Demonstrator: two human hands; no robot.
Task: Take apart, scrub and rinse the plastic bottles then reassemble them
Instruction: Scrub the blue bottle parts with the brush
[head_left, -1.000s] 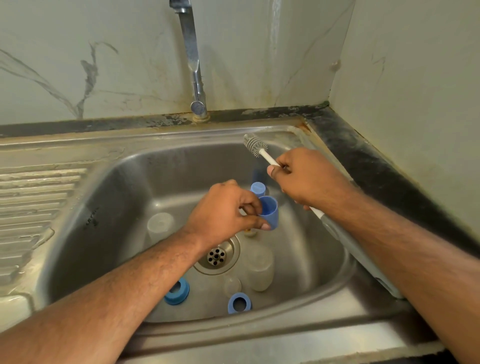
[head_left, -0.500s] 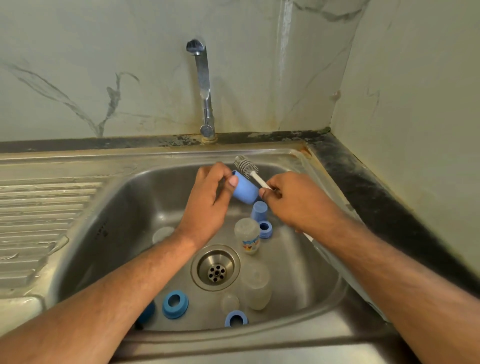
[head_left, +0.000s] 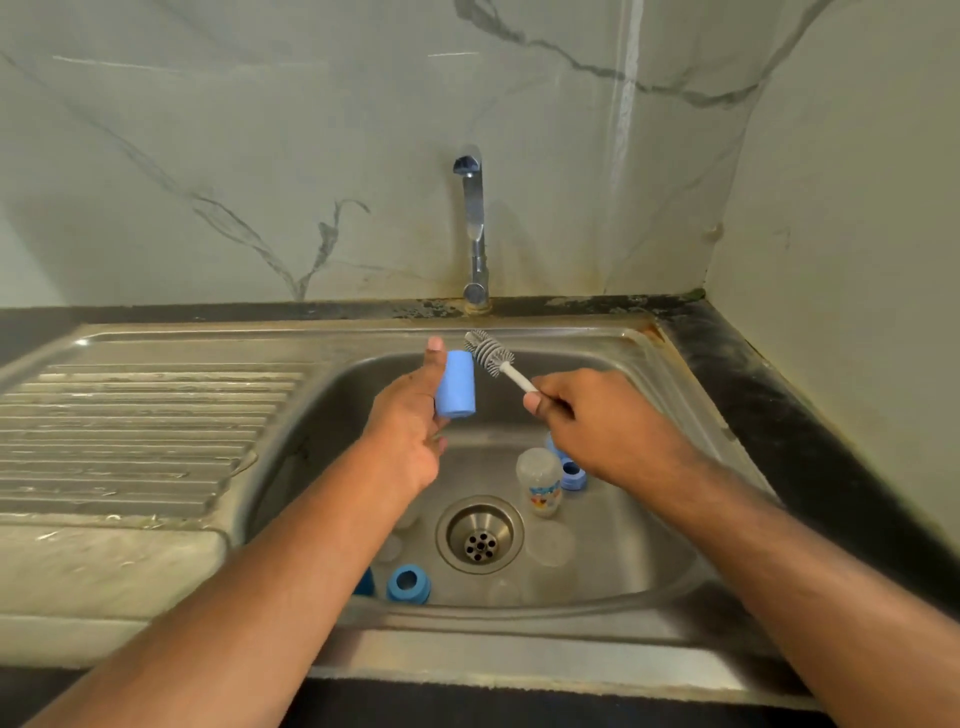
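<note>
Left hand (head_left: 410, 441) holds a blue cap (head_left: 455, 384) upright, pinched between thumb and fingers, thumb tip above its top edge. Right hand (head_left: 608, 421) fingers curled tight round the white handle of a bottle brush (head_left: 488, 354); grey bristle head sticks up-left of those fingers, just beside the cap's upper right edge, touching or not unclear. Both over the sink (head_left: 649, 358). Below the right fingers: clear bottle (head_left: 540, 480) upright, blue ring (head_left: 573, 475) just beside it. Below the left wrist: another blue ring (head_left: 409, 583) near the drain (head_left: 479, 535).
</note>
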